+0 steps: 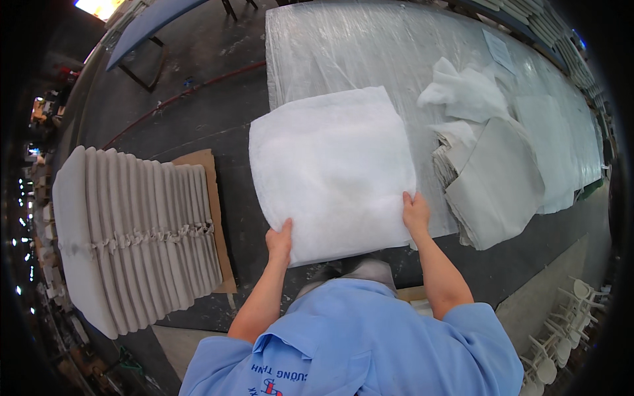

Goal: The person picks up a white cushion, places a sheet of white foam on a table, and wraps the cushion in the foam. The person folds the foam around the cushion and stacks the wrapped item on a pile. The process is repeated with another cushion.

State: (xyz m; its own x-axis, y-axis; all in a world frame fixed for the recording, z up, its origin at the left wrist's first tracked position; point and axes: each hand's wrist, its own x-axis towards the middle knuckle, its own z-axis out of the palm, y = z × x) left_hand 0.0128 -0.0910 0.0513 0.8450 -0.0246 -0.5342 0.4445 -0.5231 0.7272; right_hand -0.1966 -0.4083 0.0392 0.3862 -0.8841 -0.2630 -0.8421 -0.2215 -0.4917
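Padding (333, 171), left and right edges clamped in the fingers of left hand (279, 244) and right hand (416, 214), was apparently being straightened, the next move seemingly needing even tension.

Dark scuffed floor (205, 56), blue table (146, 30) upper left. White chairs (562, 348) lower right. Bright light (100, 6) top left, small lights (18, 290) down left edge.

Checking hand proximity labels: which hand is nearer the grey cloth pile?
Right. The right hand grips the white pad at its right edge, just left of the cloth pile; the left hand holds the opposite, lower-left edge, farther away.
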